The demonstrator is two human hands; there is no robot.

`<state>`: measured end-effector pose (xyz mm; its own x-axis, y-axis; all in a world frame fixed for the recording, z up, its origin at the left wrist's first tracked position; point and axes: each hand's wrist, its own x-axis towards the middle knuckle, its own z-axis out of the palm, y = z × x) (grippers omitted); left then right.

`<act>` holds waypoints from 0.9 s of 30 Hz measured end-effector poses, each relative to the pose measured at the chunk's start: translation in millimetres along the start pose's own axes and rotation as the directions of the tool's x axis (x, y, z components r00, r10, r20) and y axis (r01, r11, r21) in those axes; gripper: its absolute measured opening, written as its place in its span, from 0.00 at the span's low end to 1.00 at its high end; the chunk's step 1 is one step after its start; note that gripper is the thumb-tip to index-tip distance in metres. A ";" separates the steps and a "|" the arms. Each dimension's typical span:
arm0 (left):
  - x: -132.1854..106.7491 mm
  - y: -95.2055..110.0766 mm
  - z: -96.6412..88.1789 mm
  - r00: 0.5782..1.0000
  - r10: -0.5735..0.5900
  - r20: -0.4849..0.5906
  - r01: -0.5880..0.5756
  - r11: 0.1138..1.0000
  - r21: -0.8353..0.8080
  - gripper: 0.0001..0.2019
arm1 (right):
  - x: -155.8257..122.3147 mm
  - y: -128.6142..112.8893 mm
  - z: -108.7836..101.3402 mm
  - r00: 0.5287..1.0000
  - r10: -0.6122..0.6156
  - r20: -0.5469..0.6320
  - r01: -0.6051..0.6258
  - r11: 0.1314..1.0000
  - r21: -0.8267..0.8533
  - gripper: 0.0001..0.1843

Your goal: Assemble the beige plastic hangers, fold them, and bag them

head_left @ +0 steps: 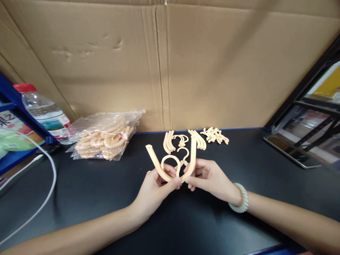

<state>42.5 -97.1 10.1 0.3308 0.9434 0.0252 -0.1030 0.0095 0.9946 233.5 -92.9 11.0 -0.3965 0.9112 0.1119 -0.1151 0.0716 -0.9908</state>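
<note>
Both hands hold a peach-coloured plastic folding hanger above the black table. Its curved hanger arms (193,150) point upward in a U, with the round hook (171,157) between them. My left hand (159,184) is closed on the hanger's lower left part, thumb at the joint. My right hand (205,177) pinches the lower end of the right arm. Just behind, a loose hook (183,152) shows, partly hidden by the hanger and fingers. Farther back lie curved arm pieces (168,142), more hooks (182,139), another row of arm pieces (199,141) and a pile of small pieces (214,135).
A clear plastic bag of hanger parts (106,138) lies at the back left. Beside it stand a water bottle (46,111) and a blue rack (16,156). A white cable (53,177) loops on the left. To the right are a phone (290,152) and black shelf. Cardboard (225,63) walls the back.
</note>
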 end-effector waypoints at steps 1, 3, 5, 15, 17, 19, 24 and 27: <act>-0.1 0.7 -0.3 1.000 -0.009 0.006 0.009 1.000 0.001 0.10 | 1.1 -2.1 -5.5 0.999 -0.003 0.040 0.003 1.000 0.004 0.12; -0.2 1.7 -2.0 1.000 -0.023 -0.009 0.023 1.000 0.001 0.12 | 3.5 -10.8 -21.2 0.991 -0.014 0.136 0.016 1.000 -0.009 0.13; 0.5 2.3 -5.6 0.998 -0.024 -0.066 0.024 1.000 -0.001 0.12 | 5.7 -23.3 -41.9 0.975 0.003 0.223 0.020 0.995 -0.099 0.12; 21.6 5.4 -35.4 0.914 0.280 -0.295 -0.193 0.937 0.291 0.11 | 7.2 -42.9 -94.3 0.932 0.183 0.312 0.086 0.727 -0.681 0.12; 20.8 6.7 -36.6 0.889 0.354 -0.291 -0.211 0.880 0.426 0.10 | 7.9 -41.7 -90.3 0.929 0.151 0.338 0.169 0.639 -0.751 0.11; 17.0 9.7 -35.2 0.878 0.443 -0.181 -0.255 0.753 0.606 0.08 | 8.6 -41.4 -86.9 0.925 0.118 0.362 0.239 0.561 -0.792 0.09; 9.1 18.2 -30.7 0.730 0.469 0.497 -0.595 0.080 0.800 0.03 | 9.2 -40.1 -84.6 0.924 0.092 0.372 0.280 0.500 -0.820 0.05; 10.0 16.5 -32.5 0.652 0.340 0.677 -0.671 -0.157 0.725 0.10 | 8.6 -38.1 -84.6 0.915 0.086 0.394 0.301 0.504 -0.809 0.05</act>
<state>13.6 -76.7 23.4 0.8159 0.3941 0.4230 0.4745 -0.8745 -0.1005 311.5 -53.5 43.2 -0.7317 0.6800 0.0471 0.5598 0.6389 -0.5277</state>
